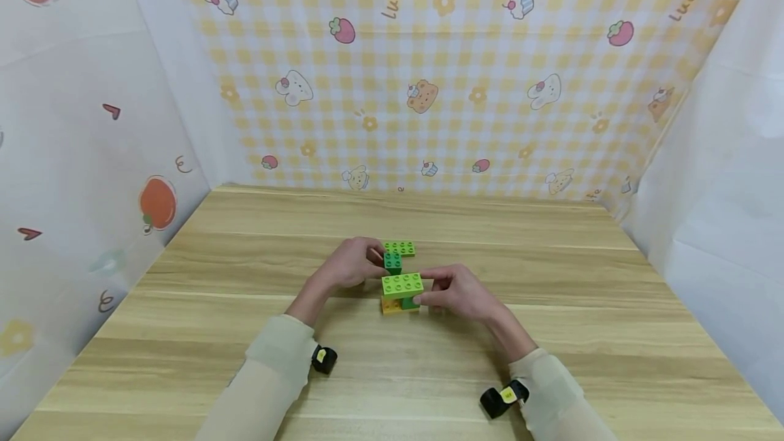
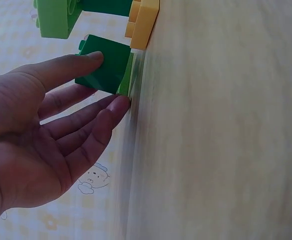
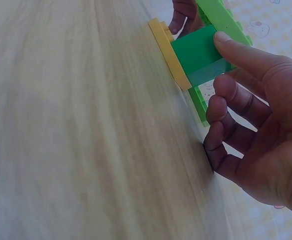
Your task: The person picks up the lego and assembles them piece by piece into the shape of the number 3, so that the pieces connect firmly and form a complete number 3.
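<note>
Near the table's middle, my left hand (image 1: 350, 264) pinches a dark green toy brick (image 1: 393, 263) between thumb and fingers. In the left wrist view, the thumb lies on the flat side of this green brick (image 2: 106, 65). My right hand (image 1: 462, 293) grips a small stack from its right side. The stack has a yellow-orange plate (image 1: 390, 307) at the bottom, a green brick (image 3: 198, 52) standing on it, and a light green brick (image 1: 402, 285) across the top. The right thumb presses the stack's green brick near its top. A separate light green plate (image 1: 401, 248) lies just behind the dark green brick.
The wooden table (image 1: 551, 257) extends around both hands. A checked, printed cloth (image 1: 429, 53) hangs behind it, with white cloth (image 1: 710, 155) at the sides. Each wrist wears a black strap with a small camera (image 1: 324, 359).
</note>
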Tool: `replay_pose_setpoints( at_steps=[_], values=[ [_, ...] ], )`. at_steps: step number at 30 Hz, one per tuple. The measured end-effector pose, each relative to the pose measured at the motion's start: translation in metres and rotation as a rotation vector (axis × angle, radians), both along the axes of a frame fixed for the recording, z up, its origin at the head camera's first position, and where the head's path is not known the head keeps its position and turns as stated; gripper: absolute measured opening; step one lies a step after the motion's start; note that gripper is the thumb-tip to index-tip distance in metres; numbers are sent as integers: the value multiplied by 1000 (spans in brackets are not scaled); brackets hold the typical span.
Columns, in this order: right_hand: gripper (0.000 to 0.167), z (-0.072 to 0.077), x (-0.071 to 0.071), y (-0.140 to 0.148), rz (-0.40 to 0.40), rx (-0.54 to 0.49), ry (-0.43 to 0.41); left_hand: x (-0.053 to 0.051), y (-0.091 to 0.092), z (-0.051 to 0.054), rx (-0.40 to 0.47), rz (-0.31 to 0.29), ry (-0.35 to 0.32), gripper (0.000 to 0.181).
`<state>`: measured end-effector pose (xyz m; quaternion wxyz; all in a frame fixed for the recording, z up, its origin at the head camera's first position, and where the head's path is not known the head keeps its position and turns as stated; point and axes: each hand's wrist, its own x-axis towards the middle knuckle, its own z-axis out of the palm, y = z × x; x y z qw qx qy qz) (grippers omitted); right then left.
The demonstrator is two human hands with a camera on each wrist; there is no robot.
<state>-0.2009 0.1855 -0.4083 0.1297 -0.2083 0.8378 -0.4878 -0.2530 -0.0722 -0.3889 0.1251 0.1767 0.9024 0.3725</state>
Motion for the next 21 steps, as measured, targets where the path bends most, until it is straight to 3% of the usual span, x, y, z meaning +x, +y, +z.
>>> replay_pose_setpoints(
  at_steps=[7,15,21],
  values=[
    [47,0,0,-1,-7,8,-3,1,-3,-2,50,4,-21,30],
    [47,-1,0,0,-8,10,-1,4,-5,3,124,23,-66,31],
    [46,-1,-1,0,-5,11,2,7,-7,9,127,44,-38,31]
  ],
)
